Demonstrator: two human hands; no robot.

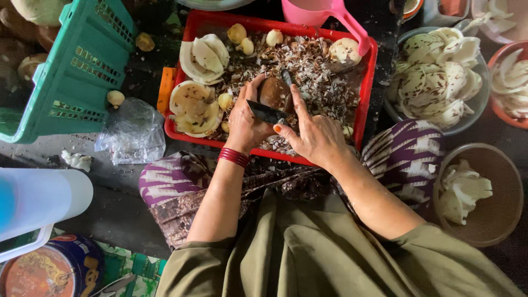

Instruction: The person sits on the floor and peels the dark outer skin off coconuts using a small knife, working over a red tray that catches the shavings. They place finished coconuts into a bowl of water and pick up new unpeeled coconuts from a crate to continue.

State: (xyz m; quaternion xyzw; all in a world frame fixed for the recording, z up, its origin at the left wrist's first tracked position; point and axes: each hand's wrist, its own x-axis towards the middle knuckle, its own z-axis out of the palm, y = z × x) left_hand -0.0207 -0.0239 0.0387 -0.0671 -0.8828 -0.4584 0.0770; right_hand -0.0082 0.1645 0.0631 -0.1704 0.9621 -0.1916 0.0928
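1. Left hand [246,122] is clamped round a brown, skin-on coconut piece [275,92], cupping it from the left over the tray.
2. Right hand [313,135] is closed on a dark knife [267,112]; thumb lies along the blade, and the handle is hidden in the palm.
3. Key relation: the coconut piece sits just beyond both hands, toward the far side of the tray. The knife's long axis runs left-right w/ a slight tilt, under the near edge of the piece, touching or almost touching it. Left hand is nearer the piece; right hand is just behind it.
4. Both hands are close together, almost touching, over the red plastic tray [369,65], which rests across the person's lap.
5. Tray holds a thick layer of brown-white peel shavings [319,77], 2 stacks of white coconut halves at the left end [201,52], and approx 7 small pale round bits.
6. Counts further out: 1 grey bowl of peeled white pieces [434,71] to the right, 1 brown bowl [495,220] w/ a few pieces near the right knee, 1 orange-red bowl [509,82] at the far right.
7. Also: 1 pink scoop [322,12] at the tray's top, 1 green basket [77,71] to the left, 1 clear plastic bag [132,132] beside it.
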